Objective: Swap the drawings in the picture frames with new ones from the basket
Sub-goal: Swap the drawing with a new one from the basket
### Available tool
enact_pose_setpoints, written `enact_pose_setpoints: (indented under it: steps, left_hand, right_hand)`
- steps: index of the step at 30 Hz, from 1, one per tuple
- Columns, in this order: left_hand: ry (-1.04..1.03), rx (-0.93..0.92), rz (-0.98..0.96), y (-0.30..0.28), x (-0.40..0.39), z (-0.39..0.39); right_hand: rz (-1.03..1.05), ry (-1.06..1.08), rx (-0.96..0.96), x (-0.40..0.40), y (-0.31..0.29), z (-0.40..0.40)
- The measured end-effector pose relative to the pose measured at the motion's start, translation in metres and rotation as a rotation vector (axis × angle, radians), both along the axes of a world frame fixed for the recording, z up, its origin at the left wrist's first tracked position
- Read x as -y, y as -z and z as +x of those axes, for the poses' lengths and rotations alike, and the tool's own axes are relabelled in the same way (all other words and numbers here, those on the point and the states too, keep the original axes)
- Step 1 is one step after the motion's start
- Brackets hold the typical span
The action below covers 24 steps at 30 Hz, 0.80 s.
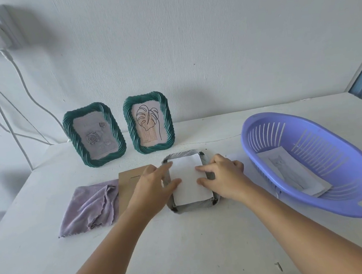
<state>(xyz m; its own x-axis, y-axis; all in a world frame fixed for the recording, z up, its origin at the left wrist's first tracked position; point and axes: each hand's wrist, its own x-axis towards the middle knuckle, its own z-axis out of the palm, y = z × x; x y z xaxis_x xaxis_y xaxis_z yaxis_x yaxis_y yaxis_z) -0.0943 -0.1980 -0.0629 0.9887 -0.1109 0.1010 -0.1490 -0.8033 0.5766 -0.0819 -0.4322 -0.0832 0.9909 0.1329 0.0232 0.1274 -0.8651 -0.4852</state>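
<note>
A picture frame (193, 206) lies face down on the white table, back open, with a white sheet (188, 180) resting in it. My left hand (152, 188) grips the frame's left side, thumb on the sheet's edge. My right hand (223, 177) presses fingertips onto the sheet's right edge. Two green twisted-rim frames stand against the wall: the left one (94, 135) shows a rose drawing, the right one (148, 122) a leaf drawing. A purple slotted basket (311, 164) at right holds a cat drawing (289, 170) on top of other sheets.
A brown cardboard backing board (128, 181) lies left of the open frame, partly under my left hand. A lilac cloth (91, 207) lies crumpled further left. Another paper (237, 156) peeks out between frame and basket. White cables (22, 85) hang on the wall at left.
</note>
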Motion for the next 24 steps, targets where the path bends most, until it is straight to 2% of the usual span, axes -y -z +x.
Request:
enact_pose_setpoints:
  steps: [4, 8, 10, 16, 21, 24]
  left_hand:
    - [-0.185, 0.059, 0.219, -0.006, -0.025, -0.006]
    - [-0.257, -0.069, 0.439, -0.007, -0.05, -0.012]
    - [-0.251, -0.128, 0.483, -0.006, -0.056, -0.012]
    - [-0.25, -0.169, 0.339, -0.005, -0.057, -0.007]
    - [-0.33, -0.091, 0.138, -0.012, -0.057, -0.013]
    - [-0.324, -0.021, 0.052, -0.02, -0.058, -0.013]
  right_hand:
    - [0.0, 0.002, 0.006, 0.0, 0.0, -0.001]
    - [0.01, -0.002, 0.012, 0.001, 0.0, -0.001]
    - [0.009, 0.002, 0.01, 0.0, -0.001, -0.001]
    - [0.009, 0.002, 0.013, -0.001, -0.002, -0.001]
    - [-0.004, -0.013, 0.023, 0.0, -0.009, -0.002]
    - [-0.063, 0.006, 0.112, -0.002, -0.017, -0.005]
